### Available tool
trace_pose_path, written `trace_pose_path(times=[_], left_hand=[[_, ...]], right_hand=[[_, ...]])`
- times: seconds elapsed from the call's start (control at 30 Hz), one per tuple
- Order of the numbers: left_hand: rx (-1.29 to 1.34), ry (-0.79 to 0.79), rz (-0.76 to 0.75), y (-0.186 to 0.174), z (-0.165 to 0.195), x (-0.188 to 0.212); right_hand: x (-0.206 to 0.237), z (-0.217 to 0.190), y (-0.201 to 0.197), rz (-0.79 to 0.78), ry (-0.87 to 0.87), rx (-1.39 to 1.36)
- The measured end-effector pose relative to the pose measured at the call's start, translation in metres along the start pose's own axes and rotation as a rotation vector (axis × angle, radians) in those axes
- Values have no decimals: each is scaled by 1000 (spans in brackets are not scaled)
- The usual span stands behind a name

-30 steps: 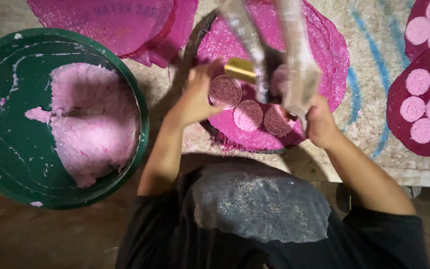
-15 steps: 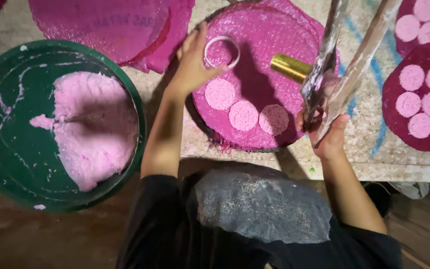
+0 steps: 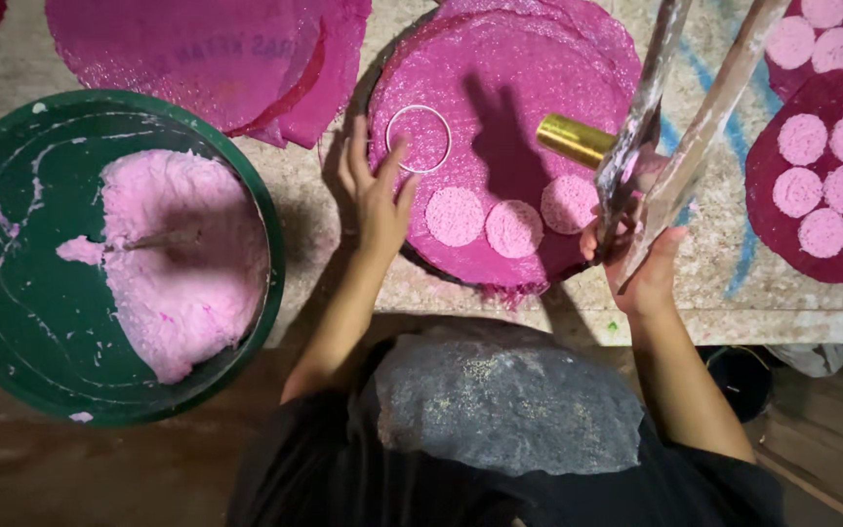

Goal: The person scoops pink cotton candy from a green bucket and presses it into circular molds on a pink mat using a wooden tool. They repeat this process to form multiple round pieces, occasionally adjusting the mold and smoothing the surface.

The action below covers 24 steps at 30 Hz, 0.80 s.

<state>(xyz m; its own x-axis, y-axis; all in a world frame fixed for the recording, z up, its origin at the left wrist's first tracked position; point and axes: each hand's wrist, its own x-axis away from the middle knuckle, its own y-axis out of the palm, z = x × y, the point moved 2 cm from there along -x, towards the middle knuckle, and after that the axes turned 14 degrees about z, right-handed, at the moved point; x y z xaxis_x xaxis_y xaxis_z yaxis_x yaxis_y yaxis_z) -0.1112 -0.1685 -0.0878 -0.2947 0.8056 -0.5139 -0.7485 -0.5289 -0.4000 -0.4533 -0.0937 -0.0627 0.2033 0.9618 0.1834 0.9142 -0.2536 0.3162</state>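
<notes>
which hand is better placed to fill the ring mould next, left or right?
Right, probably. The right hand holds the two flat sticks and a gold tube just beside the ring, while the left hand touches the ring on the pink mat.

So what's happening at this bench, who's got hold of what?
A person's left hand rests its fingers on a thin metal ring lying on a magenta round sheet. Three pale pink discs sit in a row there. The right hand grips two smeared flat sticks. A green basin of pink paste stands left.
</notes>
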Motion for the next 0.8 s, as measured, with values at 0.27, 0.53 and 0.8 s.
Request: trace_pose_path(times=[0.27, 0.53, 0.8], left_hand=[[-181, 124, -173, 8, 0, 10], [-192, 137, -264, 5, 2, 13], [1862, -689, -367, 34, 8, -67]], right_hand=[[3, -7, 17, -56, -49, 30], [-5, -4, 21, -147, -44, 273], [-63, -18, 73, -587, 496, 812]])
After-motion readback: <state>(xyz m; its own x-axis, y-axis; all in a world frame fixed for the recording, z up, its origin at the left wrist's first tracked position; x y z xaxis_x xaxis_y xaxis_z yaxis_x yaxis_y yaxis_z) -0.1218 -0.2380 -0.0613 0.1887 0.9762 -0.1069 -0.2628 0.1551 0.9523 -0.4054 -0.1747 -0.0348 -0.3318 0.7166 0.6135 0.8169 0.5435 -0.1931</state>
